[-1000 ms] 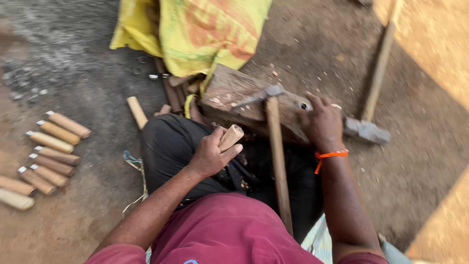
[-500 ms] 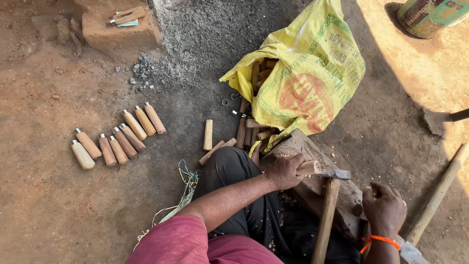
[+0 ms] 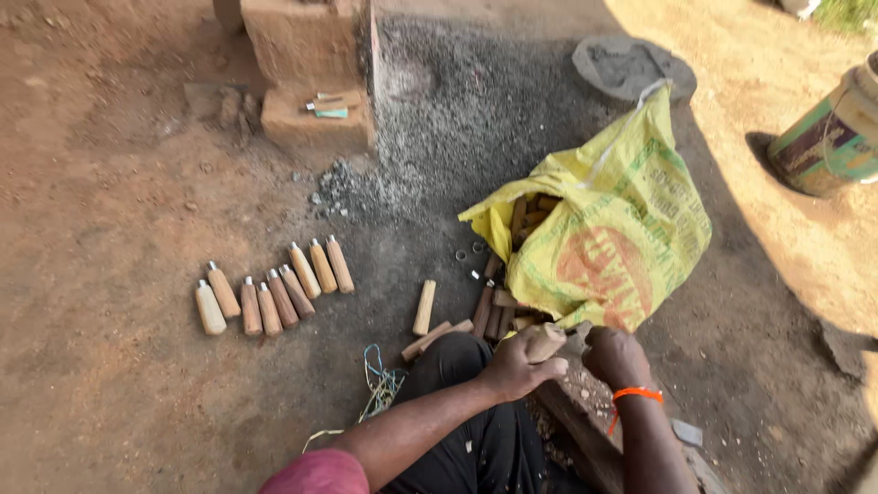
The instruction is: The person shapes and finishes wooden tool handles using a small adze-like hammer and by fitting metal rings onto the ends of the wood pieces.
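left hand (image 3: 519, 368): fingers clenched round a wooden handle (image 3: 546, 343), above the block (image 3: 585, 416)
right hand (image 3: 615, 357): closed, possibly gripping a tool, touching the handle's end
sack (image 3: 608, 238): just behind
finished handles (image 3: 274, 288): row, well left

Outdoor work area on a bare reddish-brown earth floor (image 3: 110, 384). A patch of grey ash and gravel (image 3: 457, 119) spreads across the upper centre. A low mud-brick block (image 3: 306, 55) stands at the top edge. Strong sunlight falls on the sandy ground (image 3: 759, 55) at upper right; the centre lies in shade.
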